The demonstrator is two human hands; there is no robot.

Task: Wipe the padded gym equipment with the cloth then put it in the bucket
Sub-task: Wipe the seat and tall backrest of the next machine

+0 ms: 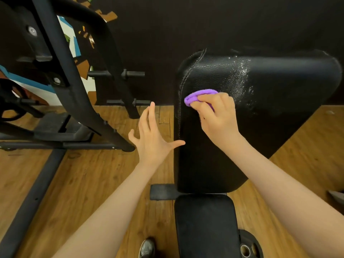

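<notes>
Here the purple cloth [200, 96] sits bunched, apparently, under right fingers [208, 101].

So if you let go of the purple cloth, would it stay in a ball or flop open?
The purple cloth would probably flop: it is bunched in soft folds under the right hand. It looks light and squashy. It may be damp, since the pad shines wet beside it.

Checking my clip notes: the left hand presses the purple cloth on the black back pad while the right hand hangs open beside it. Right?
Hands swapped. The head view shows the right hand gripping the purple cloth against the black back pad, while the left hand hangs open beside it.
</notes>
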